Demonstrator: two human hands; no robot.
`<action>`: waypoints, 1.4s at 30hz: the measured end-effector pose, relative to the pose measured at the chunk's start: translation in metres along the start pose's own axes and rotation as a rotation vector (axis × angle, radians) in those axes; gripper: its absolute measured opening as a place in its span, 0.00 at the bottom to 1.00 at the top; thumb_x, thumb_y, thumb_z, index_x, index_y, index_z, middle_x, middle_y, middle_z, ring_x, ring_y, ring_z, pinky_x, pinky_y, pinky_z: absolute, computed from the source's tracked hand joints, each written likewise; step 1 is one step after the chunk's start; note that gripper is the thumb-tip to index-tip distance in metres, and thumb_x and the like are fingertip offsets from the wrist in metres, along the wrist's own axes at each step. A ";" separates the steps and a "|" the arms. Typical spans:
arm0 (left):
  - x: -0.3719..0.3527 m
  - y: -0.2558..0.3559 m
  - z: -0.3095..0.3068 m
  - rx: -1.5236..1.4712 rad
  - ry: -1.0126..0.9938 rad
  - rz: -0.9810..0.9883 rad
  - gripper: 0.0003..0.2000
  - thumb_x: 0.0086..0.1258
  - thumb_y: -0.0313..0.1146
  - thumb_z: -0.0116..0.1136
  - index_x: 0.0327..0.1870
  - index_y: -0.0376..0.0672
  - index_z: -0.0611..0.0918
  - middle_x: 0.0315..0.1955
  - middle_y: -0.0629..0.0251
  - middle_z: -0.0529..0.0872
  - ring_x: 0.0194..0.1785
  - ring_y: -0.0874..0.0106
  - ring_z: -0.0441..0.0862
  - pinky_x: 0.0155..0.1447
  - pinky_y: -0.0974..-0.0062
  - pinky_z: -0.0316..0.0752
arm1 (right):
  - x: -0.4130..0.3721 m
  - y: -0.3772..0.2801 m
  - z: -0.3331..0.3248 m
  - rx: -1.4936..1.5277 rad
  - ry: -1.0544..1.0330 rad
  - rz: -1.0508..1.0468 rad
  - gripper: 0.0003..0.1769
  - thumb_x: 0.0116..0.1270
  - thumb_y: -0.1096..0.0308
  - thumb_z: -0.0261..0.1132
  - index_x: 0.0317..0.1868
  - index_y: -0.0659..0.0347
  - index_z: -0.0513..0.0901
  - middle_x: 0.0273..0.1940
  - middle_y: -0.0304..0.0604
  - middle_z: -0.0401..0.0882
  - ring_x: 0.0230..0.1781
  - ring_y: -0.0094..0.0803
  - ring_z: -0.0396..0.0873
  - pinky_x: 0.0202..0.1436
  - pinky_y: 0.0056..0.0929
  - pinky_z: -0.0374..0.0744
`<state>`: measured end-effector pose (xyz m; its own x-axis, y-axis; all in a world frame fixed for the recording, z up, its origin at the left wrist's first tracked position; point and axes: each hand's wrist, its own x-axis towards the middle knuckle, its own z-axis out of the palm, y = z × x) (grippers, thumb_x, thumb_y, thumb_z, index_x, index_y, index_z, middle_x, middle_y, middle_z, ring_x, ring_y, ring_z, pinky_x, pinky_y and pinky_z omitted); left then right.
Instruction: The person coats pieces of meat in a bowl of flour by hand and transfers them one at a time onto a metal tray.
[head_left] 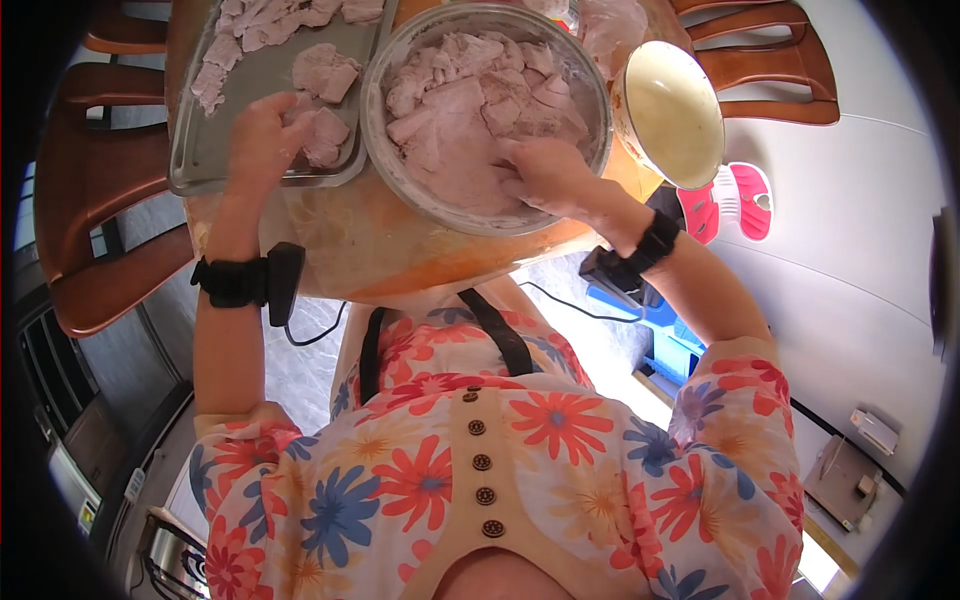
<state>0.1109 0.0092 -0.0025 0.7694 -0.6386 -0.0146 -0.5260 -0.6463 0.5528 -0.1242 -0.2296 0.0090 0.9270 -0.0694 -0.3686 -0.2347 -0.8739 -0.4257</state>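
Observation:
On the metal tray (187, 165), my left hand (266, 142) has its fingers closed on the edge of a flour-coated piece of meat (326, 140). Another coated piece (326, 72) lies just beyond it, with several more along the tray's far side. To the right is a large round metal bowl (420, 212) of pale, floured meat pieces (450, 120). My right hand (548, 176) reaches into it over the near right rim, fingers curled on the floured meat. Its fingertips are partly hidden.
A cream-coloured empty basin (672, 115) leans by the bowl's right side at the table's edge. Behind it lies a clear plastic bag (612, 30). Wooden chairs (110, 200) flank the table (340, 240). Cables hang from the black bands on both my wrists.

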 end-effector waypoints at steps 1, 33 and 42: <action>-0.001 0.004 -0.001 0.004 -0.002 0.001 0.16 0.56 0.39 0.62 0.41 0.37 0.84 0.24 0.54 0.82 0.28 0.60 0.80 0.36 0.68 0.74 | 0.004 0.001 0.003 0.005 0.001 -0.001 0.13 0.58 0.63 0.62 0.43 0.57 0.78 0.37 0.50 0.80 0.41 0.48 0.79 0.42 0.44 0.75; -0.039 0.095 0.043 -0.136 0.056 0.323 0.07 0.60 0.32 0.57 0.36 0.44 0.83 0.32 0.62 0.81 0.36 0.57 0.80 0.38 0.64 0.76 | 0.010 -0.012 -0.027 0.597 -0.228 0.162 0.09 0.59 0.65 0.60 0.32 0.64 0.79 0.27 0.52 0.79 0.37 0.48 0.80 0.37 0.41 0.76; -0.040 0.094 0.045 -0.117 0.060 0.305 0.06 0.60 0.32 0.57 0.36 0.44 0.83 0.32 0.63 0.81 0.35 0.57 0.80 0.38 0.63 0.76 | 0.001 0.030 -0.045 -0.406 0.119 0.185 0.09 0.60 0.64 0.59 0.33 0.61 0.79 0.38 0.48 0.81 0.37 0.48 0.79 0.39 0.41 0.77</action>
<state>0.0144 -0.0453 0.0123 0.6050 -0.7671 0.2134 -0.6925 -0.3746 0.6165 -0.1169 -0.2778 0.0327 0.9128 -0.2763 -0.3007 -0.2882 -0.9576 0.0050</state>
